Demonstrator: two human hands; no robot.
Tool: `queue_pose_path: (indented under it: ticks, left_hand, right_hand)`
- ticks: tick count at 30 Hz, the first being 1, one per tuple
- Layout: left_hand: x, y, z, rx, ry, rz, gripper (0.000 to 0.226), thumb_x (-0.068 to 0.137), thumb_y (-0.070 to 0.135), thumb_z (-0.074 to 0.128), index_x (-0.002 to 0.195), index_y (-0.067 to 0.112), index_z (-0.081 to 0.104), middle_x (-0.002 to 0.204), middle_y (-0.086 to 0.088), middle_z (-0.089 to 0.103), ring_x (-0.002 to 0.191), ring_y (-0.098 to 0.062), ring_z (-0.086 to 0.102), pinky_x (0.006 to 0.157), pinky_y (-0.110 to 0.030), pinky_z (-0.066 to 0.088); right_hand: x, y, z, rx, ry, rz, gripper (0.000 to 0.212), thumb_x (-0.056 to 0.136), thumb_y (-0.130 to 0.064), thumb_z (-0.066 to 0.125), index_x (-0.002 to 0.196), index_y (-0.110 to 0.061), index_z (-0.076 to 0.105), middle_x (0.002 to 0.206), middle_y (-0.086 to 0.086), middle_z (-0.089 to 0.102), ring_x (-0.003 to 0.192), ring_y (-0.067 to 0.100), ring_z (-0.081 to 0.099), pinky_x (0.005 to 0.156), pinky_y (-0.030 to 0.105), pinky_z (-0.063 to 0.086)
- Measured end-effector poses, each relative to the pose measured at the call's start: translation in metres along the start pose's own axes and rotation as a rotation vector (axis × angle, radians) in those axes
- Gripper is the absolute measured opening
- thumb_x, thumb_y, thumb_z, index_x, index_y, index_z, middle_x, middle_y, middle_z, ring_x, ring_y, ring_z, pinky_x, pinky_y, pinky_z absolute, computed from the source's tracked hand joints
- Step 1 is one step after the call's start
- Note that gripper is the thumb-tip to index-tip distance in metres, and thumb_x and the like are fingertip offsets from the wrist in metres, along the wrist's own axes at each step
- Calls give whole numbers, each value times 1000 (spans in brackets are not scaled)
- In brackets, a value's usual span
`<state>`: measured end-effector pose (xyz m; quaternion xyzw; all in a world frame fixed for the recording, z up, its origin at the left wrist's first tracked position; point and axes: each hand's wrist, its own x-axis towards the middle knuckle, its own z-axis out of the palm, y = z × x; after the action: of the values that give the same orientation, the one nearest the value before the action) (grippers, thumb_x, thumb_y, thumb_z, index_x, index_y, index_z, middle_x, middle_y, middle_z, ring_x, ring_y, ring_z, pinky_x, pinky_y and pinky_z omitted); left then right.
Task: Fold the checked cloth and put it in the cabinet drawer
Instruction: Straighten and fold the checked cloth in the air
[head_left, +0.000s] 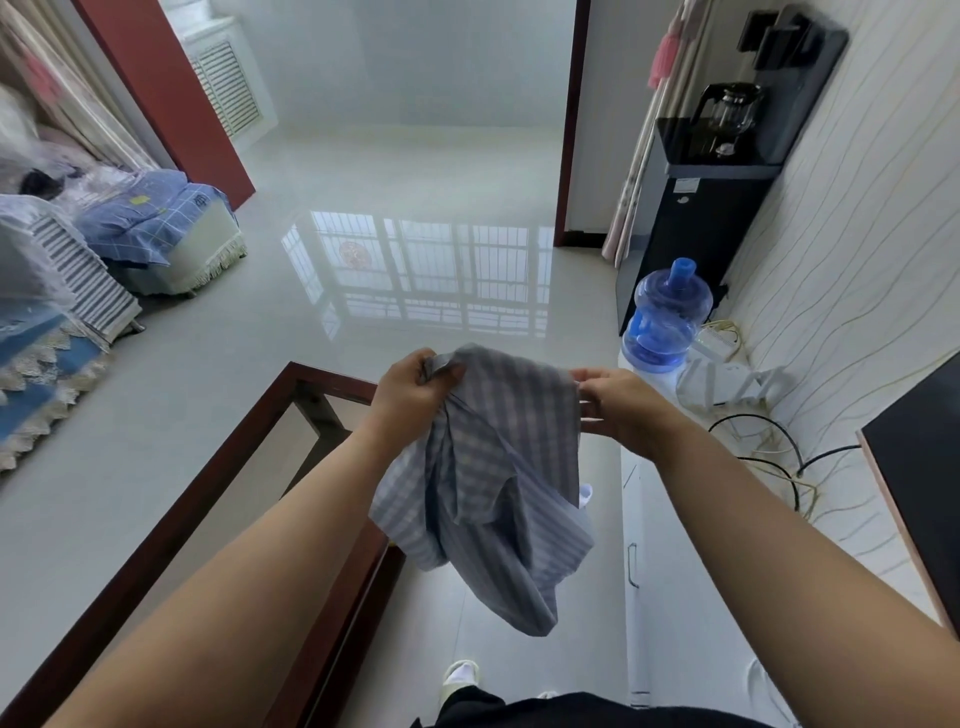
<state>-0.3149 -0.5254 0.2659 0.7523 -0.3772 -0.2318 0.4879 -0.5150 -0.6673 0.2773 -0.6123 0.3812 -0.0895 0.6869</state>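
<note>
The checked cloth (498, 467), pale blue and grey, hangs crumpled in the air in front of me. My left hand (410, 392) pinches its upper left corner. My right hand (618, 410) grips the upper right edge. The cloth's lower part droops loose below both hands. The white cabinet (670, 597) runs along the right wall, its front bearing a metal handle (632, 564); its drawers look closed.
A glass table with a dark wooden frame (260, 457) stands at my left. A blue water jug (665, 317), white boxes and cables sit on the cabinet top. A black water dispenser (701, 218) stands beyond. A dark screen (919, 467) is at far right.
</note>
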Motion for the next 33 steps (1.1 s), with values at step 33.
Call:
queue_pose_path:
  ticks: [33]
  left_hand:
    - [-16,29,-19,143,-391,96,14,94,24,60,91,11,66,86,-6,69,82,-21,66,82,-39,54]
  right_hand:
    - [16,-38,4,-82,53,-317,51,98,-46,41,71,-7,60,65,1,53,62,10,52,63,21,44]
